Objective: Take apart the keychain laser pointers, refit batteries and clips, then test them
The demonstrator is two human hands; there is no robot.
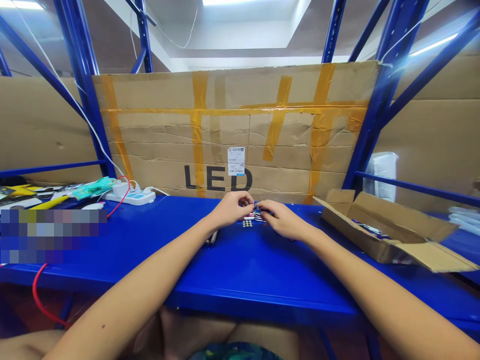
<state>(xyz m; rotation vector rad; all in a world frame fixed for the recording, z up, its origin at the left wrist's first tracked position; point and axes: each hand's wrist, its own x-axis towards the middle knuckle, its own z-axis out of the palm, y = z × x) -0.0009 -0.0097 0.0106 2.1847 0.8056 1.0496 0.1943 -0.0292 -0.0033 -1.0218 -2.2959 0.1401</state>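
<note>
Centrally, toward the back edge of the blue metal bench (240, 270): left hand (230, 207) and right hand (281, 220), fingertips pinched together on a small silvery metal part (256, 208), too small to identify, held up for close work. Just beneath, a cluster of small round silver pieces (247, 223). Right edge: open brown cardboard box (390, 230), within reach. Back-left corner: white power strip (131, 197).

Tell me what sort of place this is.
Probably a warehouse or small assembly workbench: blue steel racking, a taped cardboard sheet marked LED as backing, an open carton on the blue shelf, and both hands on small metal parts.
</note>
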